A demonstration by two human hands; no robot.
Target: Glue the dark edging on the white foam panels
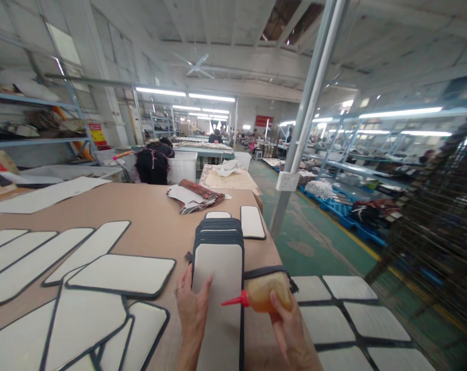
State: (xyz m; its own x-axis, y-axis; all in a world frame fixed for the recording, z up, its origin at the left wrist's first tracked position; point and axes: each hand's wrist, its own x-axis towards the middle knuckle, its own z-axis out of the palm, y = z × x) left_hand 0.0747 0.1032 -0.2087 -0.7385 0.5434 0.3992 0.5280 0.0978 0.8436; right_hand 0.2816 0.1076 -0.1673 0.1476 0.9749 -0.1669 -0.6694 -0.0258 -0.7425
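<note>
One amber squeeze bottle [271,294] is gripped in the worker's R hand [289,327], thumb & fingers closed round its body, its red nozzle [235,299] pointing L over the top white panel [220,319] of a neat stack [219,232] nr the table's R edge. L hand [193,301], w/ a ring on one finger, sits at the stack's L side, thumb & fingers spread, thumb over the panel's face; can't tell how hard it presses. A dark strip [266,271] runs out R, just behind the bottle.

More loose panels [121,275], dark-edged, overlap on the L of the brown tabletop [148,203]; a single panel [252,221] lies beyond the stack, to its R. Farther back: a crumpled brown-and-white bundle [197,195]. Lower R, rows of pale panels [376,314] w/ dark borders.

Bkgd: a co-worker [152,164] in dark clothes bends fwd nr a white bin [183,166]; a grey post [305,113] carries a socket box [287,181]; strip lights [212,97] overhead.
</note>
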